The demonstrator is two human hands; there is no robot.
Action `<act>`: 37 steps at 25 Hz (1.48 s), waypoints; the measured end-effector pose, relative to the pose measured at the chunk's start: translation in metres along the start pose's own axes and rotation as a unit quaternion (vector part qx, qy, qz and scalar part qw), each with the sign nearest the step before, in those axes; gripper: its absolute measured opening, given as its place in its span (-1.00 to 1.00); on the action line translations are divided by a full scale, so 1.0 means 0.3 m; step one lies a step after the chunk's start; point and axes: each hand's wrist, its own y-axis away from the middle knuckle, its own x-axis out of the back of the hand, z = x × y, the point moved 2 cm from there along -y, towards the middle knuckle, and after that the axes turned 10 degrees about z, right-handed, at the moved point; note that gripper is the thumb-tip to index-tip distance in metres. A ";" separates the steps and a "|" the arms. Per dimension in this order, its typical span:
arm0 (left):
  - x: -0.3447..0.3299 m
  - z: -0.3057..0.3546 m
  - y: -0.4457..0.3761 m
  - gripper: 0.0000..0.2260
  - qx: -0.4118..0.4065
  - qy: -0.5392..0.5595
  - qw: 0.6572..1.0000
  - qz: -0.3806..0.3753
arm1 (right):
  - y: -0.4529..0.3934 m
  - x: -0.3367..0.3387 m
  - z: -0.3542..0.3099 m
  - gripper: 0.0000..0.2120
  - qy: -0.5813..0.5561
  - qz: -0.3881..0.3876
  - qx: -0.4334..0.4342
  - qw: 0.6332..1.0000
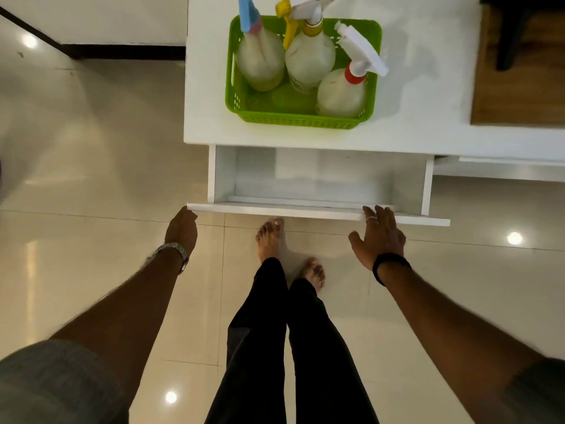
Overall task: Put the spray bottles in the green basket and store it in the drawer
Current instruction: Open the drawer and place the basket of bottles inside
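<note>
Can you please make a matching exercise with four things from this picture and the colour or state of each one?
Things:
1. basket
2. drawer
3. left bottle's spray head
4. right hand

Descriptions:
A. pulled open
B. light blue
C. green, holding three bottles
D. fingers on the drawer's front edge

Pairs: 1-C, 2-A, 3-B, 4-D

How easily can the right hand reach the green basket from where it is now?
Probably yes. The right hand rests open at the drawer front, and the green basket sits on the white top just beyond the open drawer, nothing between them.
</note>
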 end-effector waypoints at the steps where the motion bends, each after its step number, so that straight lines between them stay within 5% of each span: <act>1: -0.029 -0.013 0.033 -0.65 0.011 0.005 1.000 0.022 | 0.022 -0.010 0.011 -0.34 -0.002 -0.003 -0.001 1.000; 4: -0.021 -0.088 0.089 -0.64 0.012 -0.098 0.995 0.015 | 0.090 -0.040 0.039 -0.33 0.003 -0.023 -0.006 1.000; 9: 0.010 -0.165 0.164 -0.32 0.018 -0.198 0.980 0.002 | 0.212 -0.096 0.067 -0.29 0.024 -0.057 -0.016 0.998; 28: 0.094 -0.423 0.292 -0.44 -0.024 -0.415 0.902 -0.116 | 0.510 -0.235 0.121 -0.22 0.115 -0.135 -0.046 0.983; 32: 0.058 -0.289 0.200 -0.42 -0.030 -0.431 0.897 -0.098 | 0.372 -0.173 0.046 -0.20 0.109 -0.133 -0.050 0.984; 35: 0.031 0.006 0.096 -0.43 -0.096 -0.331 0.938 -0.042 | 0.149 -0.030 -0.052 -0.21 0.079 -0.074 -0.038 0.993; 37: 0.039 0.243 0.047 -0.62 -0.172 -0.202 0.964 0.025 | -0.025 0.111 -0.119 -0.25 0.055 -0.008 -0.019 0.998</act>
